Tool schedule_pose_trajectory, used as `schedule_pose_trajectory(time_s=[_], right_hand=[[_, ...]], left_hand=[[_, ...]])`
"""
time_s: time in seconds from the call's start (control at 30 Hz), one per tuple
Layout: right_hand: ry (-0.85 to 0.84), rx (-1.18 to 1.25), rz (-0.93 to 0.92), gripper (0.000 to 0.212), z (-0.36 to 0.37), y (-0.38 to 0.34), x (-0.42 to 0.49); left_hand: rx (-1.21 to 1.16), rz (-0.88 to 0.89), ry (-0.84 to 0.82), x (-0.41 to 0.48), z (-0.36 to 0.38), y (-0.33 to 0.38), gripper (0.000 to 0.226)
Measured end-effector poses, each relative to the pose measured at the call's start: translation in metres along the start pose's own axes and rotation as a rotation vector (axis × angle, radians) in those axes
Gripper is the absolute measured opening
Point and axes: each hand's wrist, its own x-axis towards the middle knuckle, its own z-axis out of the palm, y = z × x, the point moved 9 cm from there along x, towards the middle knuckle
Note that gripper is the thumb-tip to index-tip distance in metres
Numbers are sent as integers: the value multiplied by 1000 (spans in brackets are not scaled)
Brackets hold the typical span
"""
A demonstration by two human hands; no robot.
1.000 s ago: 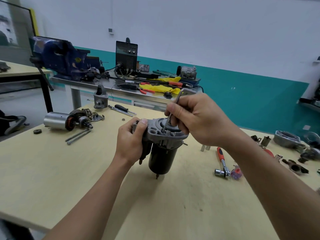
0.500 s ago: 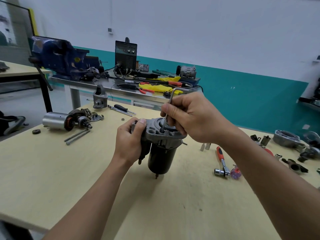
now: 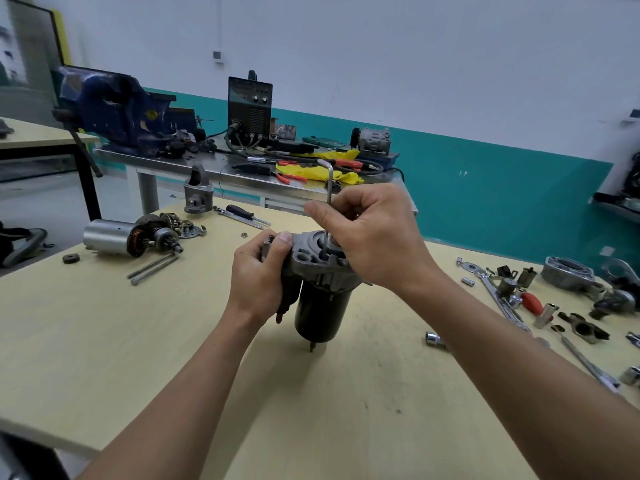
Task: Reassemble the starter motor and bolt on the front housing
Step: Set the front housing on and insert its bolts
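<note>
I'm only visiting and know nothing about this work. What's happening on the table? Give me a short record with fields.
Left hand: grips the side of the front housing, steadying the starter motor
Right hand: pinches an L-shaped hex key, upright, tip down in the housing's top
Pose: motor upright, black body below the housing
Left of it: armature, two long bolts
Right of it: loose sockets, a wrench

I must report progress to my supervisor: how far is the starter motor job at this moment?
Done: the front housing sits on the black motor body. In hand: the left hand grips the housing while the right hand holds a hex key upright in its top. Left: probably tightening; how many bolts remain cannot be seen.
</note>
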Motion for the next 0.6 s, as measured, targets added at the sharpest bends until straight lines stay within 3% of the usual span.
schedule_pose_trajectory(time_s=[0.37, 0.53, 0.6], right_hand=[[94, 34, 11, 35, -4, 2, -5], [145, 306, 60, 34, -42, 6, 9], [112, 277, 86, 32, -60, 13, 17]], left_hand=[[7, -3, 8, 0, 0, 2, 35], [18, -3, 9, 0, -2, -1, 41], [13, -9, 5, 1, -1, -2, 39]])
